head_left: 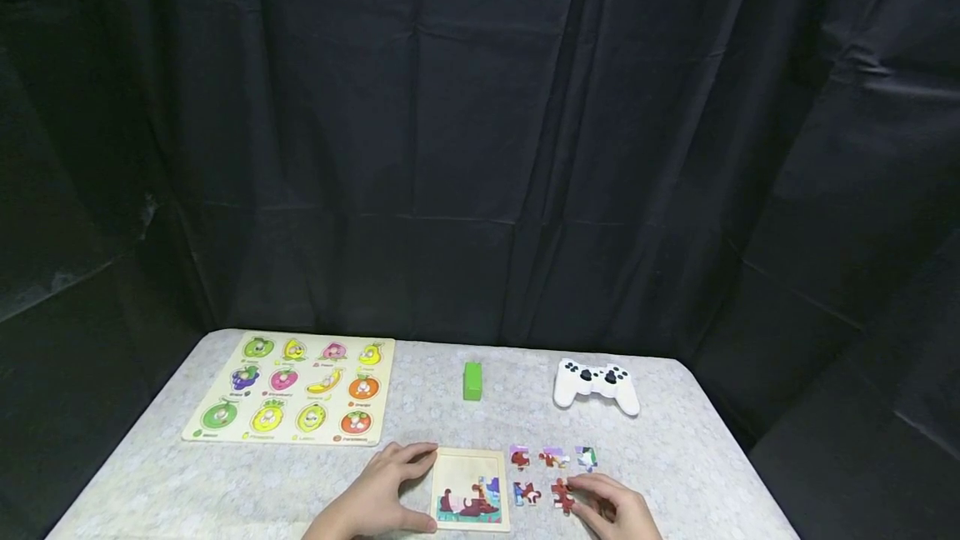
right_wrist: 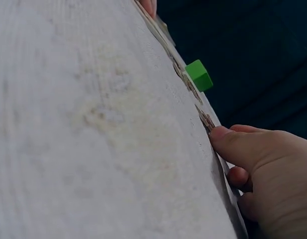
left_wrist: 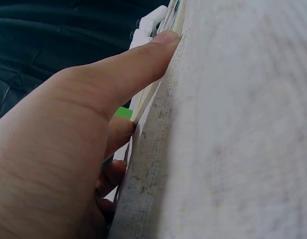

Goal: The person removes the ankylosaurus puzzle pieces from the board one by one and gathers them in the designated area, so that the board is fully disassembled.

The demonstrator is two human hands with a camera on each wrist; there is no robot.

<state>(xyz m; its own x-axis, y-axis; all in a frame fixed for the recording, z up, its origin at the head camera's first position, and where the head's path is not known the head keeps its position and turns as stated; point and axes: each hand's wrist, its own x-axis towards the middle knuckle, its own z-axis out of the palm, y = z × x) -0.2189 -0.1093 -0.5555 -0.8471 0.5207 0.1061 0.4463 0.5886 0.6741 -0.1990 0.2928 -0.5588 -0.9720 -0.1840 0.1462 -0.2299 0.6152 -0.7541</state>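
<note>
At the left side of a shallow wooden puzzle tray (head_left: 470,465) is my left hand (head_left: 382,490). Its thumb and index finger are spread apart and touch the tray near its two left corners. Joined pieces showing a brown animal fill the tray's lower part, with bare wood above. My right hand (head_left: 615,507) pinches a reddish-brown puzzle piece (head_left: 562,495) at its right edge, low over the table. Loose beside the tray lie a brown-and-blue piece (head_left: 527,493), a pink-and-brown piece (head_left: 519,457), a brown-and-white piece (head_left: 553,458) and a green-and-white piece (head_left: 587,457).
A fruit peg board (head_left: 300,394) lies at the table's left. Behind the tray stands a green block (head_left: 472,382), with a white game controller (head_left: 596,387) farther right. Black cloth (head_left: 465,148) hangs behind the patterned tablecloth (head_left: 697,457).
</note>
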